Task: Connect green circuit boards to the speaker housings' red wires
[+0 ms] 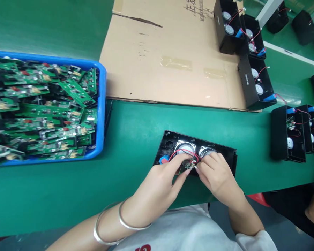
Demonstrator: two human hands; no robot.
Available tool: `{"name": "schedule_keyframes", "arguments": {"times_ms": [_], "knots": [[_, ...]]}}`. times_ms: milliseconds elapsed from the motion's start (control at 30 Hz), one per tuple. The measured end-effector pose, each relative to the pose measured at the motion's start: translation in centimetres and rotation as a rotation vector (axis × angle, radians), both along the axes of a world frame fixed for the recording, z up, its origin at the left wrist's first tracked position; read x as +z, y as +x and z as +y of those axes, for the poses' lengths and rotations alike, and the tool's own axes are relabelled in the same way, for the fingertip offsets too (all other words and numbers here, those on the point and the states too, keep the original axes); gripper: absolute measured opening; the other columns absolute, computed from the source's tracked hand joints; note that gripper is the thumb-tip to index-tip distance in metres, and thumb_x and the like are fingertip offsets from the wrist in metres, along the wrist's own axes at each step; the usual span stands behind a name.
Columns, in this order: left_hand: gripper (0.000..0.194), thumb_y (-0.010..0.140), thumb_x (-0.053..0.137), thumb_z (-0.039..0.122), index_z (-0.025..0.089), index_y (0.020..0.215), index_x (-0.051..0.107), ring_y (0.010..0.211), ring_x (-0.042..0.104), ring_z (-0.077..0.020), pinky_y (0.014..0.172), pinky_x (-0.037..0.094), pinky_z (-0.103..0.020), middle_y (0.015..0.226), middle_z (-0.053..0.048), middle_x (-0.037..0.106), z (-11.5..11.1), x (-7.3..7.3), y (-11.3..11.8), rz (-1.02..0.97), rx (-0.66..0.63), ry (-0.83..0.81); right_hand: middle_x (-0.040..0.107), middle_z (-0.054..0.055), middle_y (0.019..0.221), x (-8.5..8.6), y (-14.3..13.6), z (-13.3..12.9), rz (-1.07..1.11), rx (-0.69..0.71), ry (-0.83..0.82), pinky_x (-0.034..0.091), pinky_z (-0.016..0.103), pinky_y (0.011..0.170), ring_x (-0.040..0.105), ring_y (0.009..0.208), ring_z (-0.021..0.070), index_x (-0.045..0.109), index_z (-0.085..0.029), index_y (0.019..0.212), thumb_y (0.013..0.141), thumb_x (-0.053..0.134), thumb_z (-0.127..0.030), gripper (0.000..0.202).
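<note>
A black speaker housing (225,158) lies open on the green table, with two round speakers (185,147), a blue cylinder (164,159) and red and black wires inside. Over its near edge, my left hand (170,174) pinches a small green circuit board (188,165) between thumb and fingers. My right hand (216,174) is closed at the right end of that board, its fingertips on a small white connector (194,166). The fingers of both hands nearly meet there, and they hide part of the board and the right speaker.
A blue tray (101,111) heaped with green circuit boards stands at the left. Flattened cardboard (172,45) covers the back of the table. Several open black housings (256,82) with wires stand at the right. Another person's dark sleeve (285,202) shows at the lower right.
</note>
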State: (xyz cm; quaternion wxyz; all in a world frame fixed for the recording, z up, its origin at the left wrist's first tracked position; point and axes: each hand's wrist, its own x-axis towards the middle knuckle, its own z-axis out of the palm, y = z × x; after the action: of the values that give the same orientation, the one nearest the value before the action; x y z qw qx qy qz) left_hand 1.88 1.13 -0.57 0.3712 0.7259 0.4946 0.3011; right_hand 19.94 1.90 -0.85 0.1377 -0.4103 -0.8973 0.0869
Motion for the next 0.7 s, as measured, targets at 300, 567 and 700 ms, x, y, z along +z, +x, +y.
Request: {"name": "schedule_keyframes", "arguments": {"times_ms": [300, 567, 700], "knots": [[0.019, 0.089, 0.044, 0.015, 0.020, 0.104, 0.056, 0.075, 0.071, -0.0166, 0.065, 0.055, -0.023, 0.091, -0.002, 0.073, 0.19, 0.23, 0.00, -0.041, -0.061, -0.063, 0.051, 0.004, 0.069, 0.58, -0.04, 0.02, -0.122, 0.097, -0.047, 0.027, 0.031, 0.060, 0.037, 0.067, 0.0176, 0.058, -0.016, 0.071, 0.095, 0.037, -0.012, 0.032], [0.020, 0.089, 0.044, 0.013, 0.021, 0.104, 0.055, 0.076, 0.071, -0.0174, 0.065, 0.053, -0.024, 0.089, -0.001, 0.073, 0.13, 0.22, 0.02, -0.034, -0.059, -0.100, 0.050, 0.004, 0.068, 0.30, 0.18, -0.23, -0.077, 0.040, -0.039, 0.029, 0.031, 0.060, 0.037, 0.067, 0.0178, 0.057, -0.015, 0.068, 0.095, 0.037, -0.013, 0.033], [0.020, 0.089, 0.045, 0.013, 0.020, 0.105, 0.055, 0.077, 0.071, -0.0173, 0.066, 0.053, -0.024, 0.092, -0.002, 0.073, 0.05, 0.05, 0.02, -0.024, -0.073, -0.070, 0.050, 0.004, 0.068, 0.50, 0.07, -0.24, -0.115, 0.051, -0.025, 0.029, 0.032, 0.060, 0.037, 0.067, 0.0182, 0.057, -0.016, 0.068, 0.095, 0.036, -0.013, 0.034]]}}
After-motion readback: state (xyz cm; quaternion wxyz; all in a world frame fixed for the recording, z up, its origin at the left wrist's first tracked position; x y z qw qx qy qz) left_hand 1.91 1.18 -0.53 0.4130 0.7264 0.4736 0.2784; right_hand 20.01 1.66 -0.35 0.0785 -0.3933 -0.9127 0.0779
